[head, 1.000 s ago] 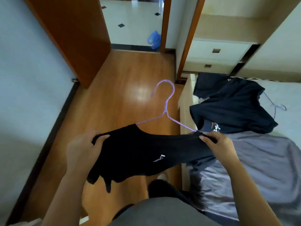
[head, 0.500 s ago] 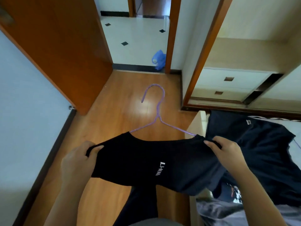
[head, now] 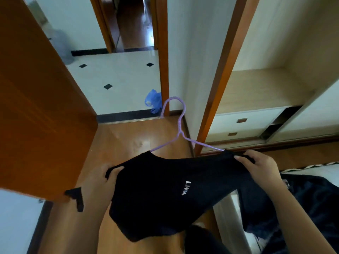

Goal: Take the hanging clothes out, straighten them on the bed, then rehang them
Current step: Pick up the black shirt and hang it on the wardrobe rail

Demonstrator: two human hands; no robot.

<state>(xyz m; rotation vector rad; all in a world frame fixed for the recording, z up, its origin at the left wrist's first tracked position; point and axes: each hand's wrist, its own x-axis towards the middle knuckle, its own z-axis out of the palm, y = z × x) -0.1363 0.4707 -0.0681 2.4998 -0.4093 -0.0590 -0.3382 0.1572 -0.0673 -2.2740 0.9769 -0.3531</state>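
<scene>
Black tee (head: 156, 189): white print "LI-NING" on chest, letters running sideways, low ctr of frame. A pale patch on the 2nd dark garment (head: 315, 202), lower right, is too blurred to read.

Counts:
- 1 purple hanger (head: 180, 125)
- 2 dark garments
- 2 hands
- 2 drawers (head: 256, 121) w/ 1 square pull each
- 1 blue plastic bag (head: 153, 100)
- 3 black diamond insets in the white tile floor (head: 119, 74)

Tee is on the hanger: both wire arms go into the neck opening, hook pointing up toward frame ctr. It's held in the air at lower ctr, above the wood floor (head: 128, 140) & just beside the bed (head: 231, 228) edge.

Left hand (head: 99, 180) grips one shoulder end, fingers curled round bunched fabric, thumb on top. Right hand (head: 260, 165) grips the other shoulder end, fingers curled over the cloth where the hanger arm enters. Fabric is stretched btw them, hem sagging down.

2nd garment lies on the bed, lower right. Orange door (head: 36, 107) fills the left side. Bag sits on the tile by the door frame, near ctr. Drawers are in the open wardrobe (head: 266, 88), right of ctr.
</scene>
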